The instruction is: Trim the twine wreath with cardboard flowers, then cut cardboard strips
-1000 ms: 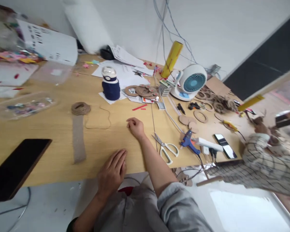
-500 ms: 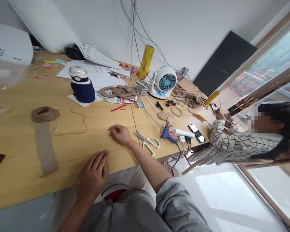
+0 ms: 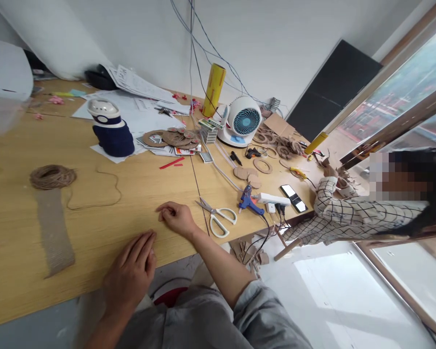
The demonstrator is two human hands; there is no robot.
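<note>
In the head view, the left hand (image 3: pixel 131 271) lay at the near edge of the counter (image 3: pixel 138 179), unclenched, its fingers stretched out side by side. The right hand (image 3: pixel 179 218) rested just beyond it, fingers loosely curled; whether they closed completely could not be told. Just to its right lay the scissors (image 3: pixel 213 211), with white loop handles and silvery blades slightly parted, the tips pointing away from the person across a dark seam.

Well to the left of both hands was a flat strip of burlap (image 3: pixel 56 232), grey-brown and coarsely woven, frayed at its near end. At its far end sat a coil of twine (image 3: pixel 53 177), brown and wound into a thick ring, with a loose strand (image 3: pixel 118 194) curving across the wood. Beyond the scissors was a blue glue gun (image 3: pixel 247 199).
</note>
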